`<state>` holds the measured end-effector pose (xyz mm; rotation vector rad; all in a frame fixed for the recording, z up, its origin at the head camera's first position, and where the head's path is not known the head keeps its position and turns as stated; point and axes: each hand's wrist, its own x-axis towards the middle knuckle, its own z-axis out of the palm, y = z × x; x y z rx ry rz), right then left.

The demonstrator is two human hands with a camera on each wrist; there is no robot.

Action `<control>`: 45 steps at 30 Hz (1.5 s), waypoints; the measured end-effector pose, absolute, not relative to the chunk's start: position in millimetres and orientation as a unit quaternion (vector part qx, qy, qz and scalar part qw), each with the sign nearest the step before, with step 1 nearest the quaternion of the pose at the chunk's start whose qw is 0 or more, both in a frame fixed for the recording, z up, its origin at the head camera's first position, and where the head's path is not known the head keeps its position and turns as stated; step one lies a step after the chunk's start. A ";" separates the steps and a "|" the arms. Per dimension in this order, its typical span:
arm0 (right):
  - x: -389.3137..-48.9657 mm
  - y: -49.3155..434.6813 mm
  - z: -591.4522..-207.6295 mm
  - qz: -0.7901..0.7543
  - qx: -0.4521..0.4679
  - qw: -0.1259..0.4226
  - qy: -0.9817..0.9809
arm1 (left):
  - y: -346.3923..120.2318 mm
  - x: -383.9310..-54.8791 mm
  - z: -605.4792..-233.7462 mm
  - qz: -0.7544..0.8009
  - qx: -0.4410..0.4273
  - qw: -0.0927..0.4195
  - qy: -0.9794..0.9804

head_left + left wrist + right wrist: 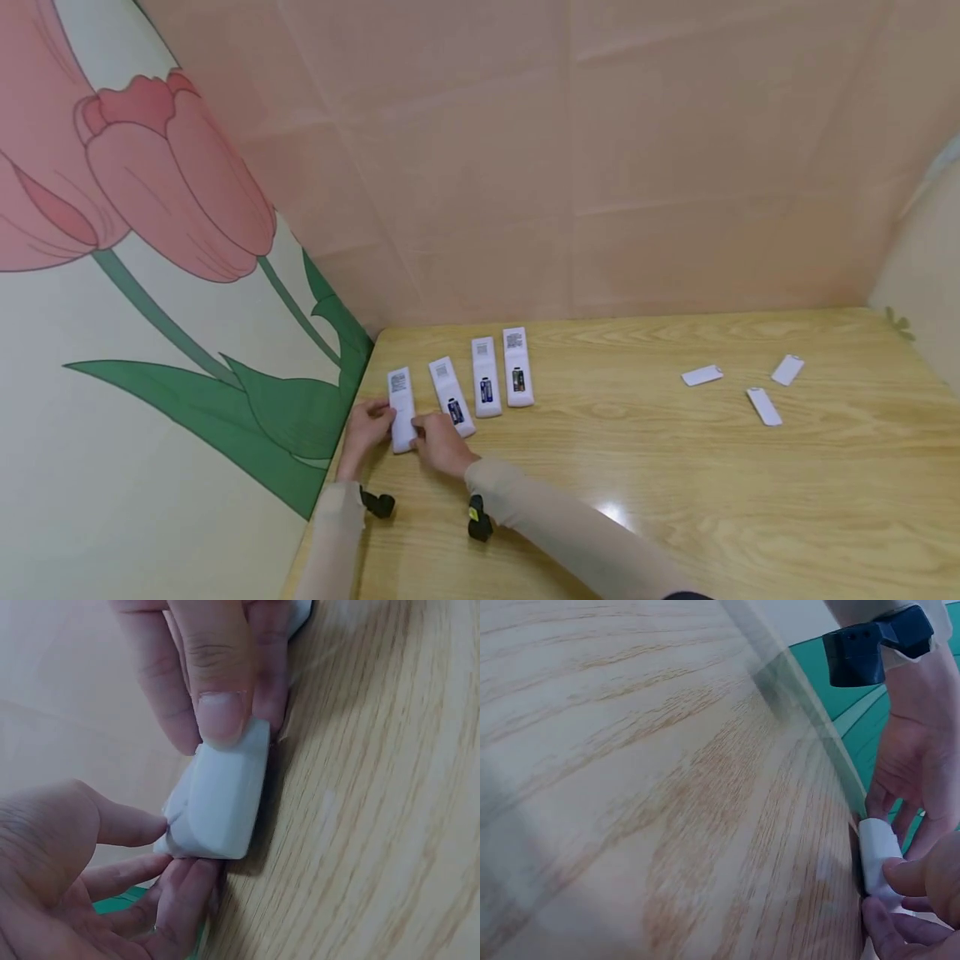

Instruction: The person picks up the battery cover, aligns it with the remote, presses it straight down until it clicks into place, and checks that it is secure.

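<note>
A white remote control (pixel 402 414) lies back side up near the table's left edge, its battery area covered in white. My left hand (pixel 368 432) holds its left side, thumb on the upper face and fingers along the edge. From the right, my right hand (pixel 444 446) grips the near part. In the left wrist view, the right thumb (pixel 223 720) presses the remote's side while the left hand (pixel 56 844) pinches the opposite side. The right wrist view shows the remote's end (pixel 879 851) between both hands.
Three more white remotes, one leaning (pixel 453 398), one beside it (pixel 486 377) and one farther right (pixel 518 367), show batteries in uncovered compartments. Three loose white covers (pixel 764 407) lie at the table's right. A tulip-printed wall (pixel 187 375) borders the left edge; a pink cloth (pixel 570 167) hangs behind.
</note>
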<state>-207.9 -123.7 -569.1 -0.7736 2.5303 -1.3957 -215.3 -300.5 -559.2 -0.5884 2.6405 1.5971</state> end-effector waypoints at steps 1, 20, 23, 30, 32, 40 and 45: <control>-207.8 -123.4 -568.7 -0.465 -0.255 0.078 0.844 | -300.1 -215.2 -559.1 0.506 -0.187 0.002 0.842; -210.6 -111.8 -556.5 -0.503 -0.261 0.063 0.822 | -296.7 -215.3 -548.6 0.445 -0.162 -0.036 0.880; -211.6 -105.7 -555.3 -0.534 -0.244 0.062 0.808 | -292.7 -215.3 -546.5 0.439 -0.145 -0.051 0.885; -216.7 -91.1 -552.5 -0.555 -0.236 0.028 0.797 | -282.7 -218.2 -541.3 0.442 -0.119 -0.076 0.886; -218.2 -86.0 -550.5 -0.548 -0.234 0.017 0.803 | -280.7 -218.7 -539.2 0.447 -0.124 -0.059 0.884; -221.6 -60.2 -545.5 -0.548 -0.211 -0.009 0.810 | -272.0 -219.3 -535.2 0.438 -0.142 -0.024 0.887; -225.7 -44.4 -546.5 -0.544 -0.194 -0.029 0.816 | -265.0 -220.0 -533.9 0.446 -0.136 -0.025 0.884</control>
